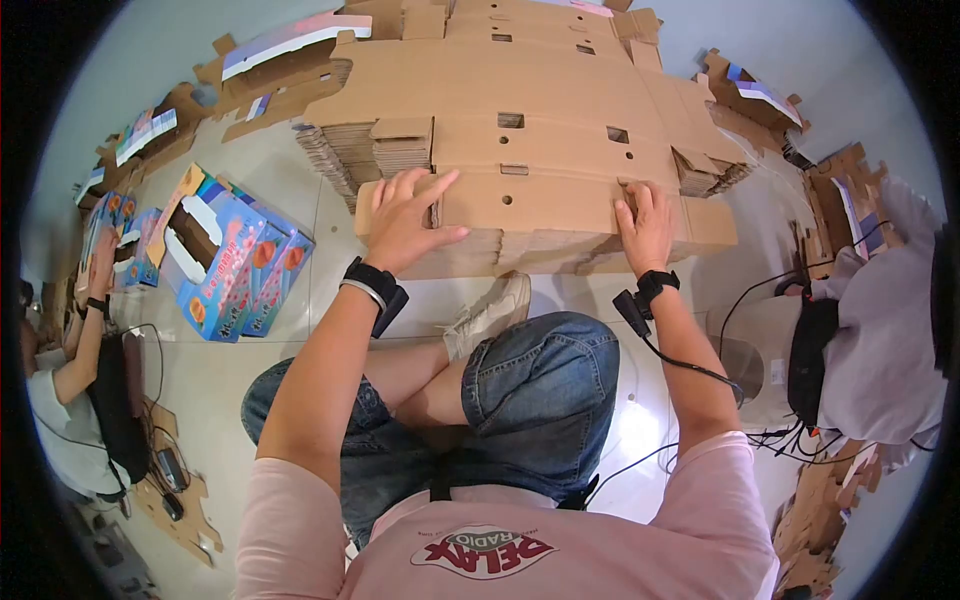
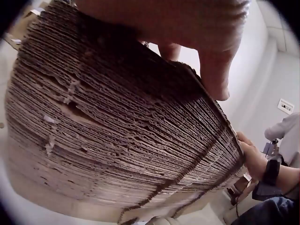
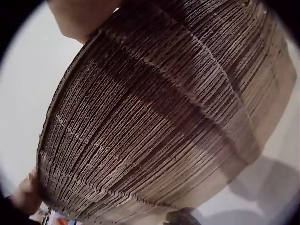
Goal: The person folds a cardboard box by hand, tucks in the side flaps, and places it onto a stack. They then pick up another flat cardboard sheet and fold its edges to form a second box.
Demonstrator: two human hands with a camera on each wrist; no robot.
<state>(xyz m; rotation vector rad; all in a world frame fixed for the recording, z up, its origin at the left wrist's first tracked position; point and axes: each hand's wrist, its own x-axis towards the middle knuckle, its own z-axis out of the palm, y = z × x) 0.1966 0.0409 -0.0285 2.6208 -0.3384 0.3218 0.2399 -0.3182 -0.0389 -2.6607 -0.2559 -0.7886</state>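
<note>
Cardboard stack [image 1: 560,148], left hand [image 1: 406,222] splayed atop its near edge, right hand [image 1: 650,226] resting loosely

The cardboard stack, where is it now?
In the head view, the cardboard stack is at top centre, just beyond the pale shoe, right of the blue boxes.

Matt cardboard stack [image 1: 560,135], rough-edged; glossy tiled floor [image 1: 640,415]; denim shorts [image 1: 540,375].

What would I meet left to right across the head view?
White-shirted person, blue fruit-printed cardboard boxes, left hand on brown cardboard stack, right hand on same stack, person in pale grey top.
</note>
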